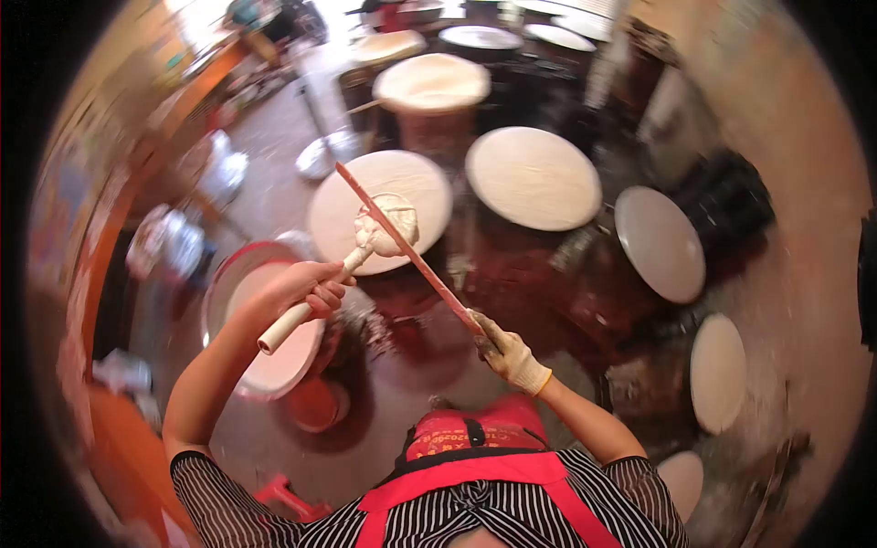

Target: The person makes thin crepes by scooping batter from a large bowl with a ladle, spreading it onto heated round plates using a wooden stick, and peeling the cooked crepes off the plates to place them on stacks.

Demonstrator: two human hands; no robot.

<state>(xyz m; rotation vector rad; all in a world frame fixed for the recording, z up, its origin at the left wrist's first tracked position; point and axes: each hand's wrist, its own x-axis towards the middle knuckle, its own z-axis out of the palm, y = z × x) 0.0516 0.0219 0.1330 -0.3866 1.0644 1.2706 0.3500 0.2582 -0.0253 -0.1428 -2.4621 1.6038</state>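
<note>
My bare left hand is closed around a pale, hollow tube. A lump of what looks like wet dough or batter clings to the tube's far end. My right hand, in a whitish glove with dark-stained fingers, grips one end of a long, thin reddish-brown stick. The stick slants up to the left and crosses over the lump in this view; whether the two touch, I cannot tell. Beneath both lies a round, pale griddle, partly hidden by them.
More round griddles curve around me: one with a pale sheet, a greyish one, one farther right, and one straight ahead. A large red-rimmed tub with pale contents stands at my left. Below it is a red round container.
</note>
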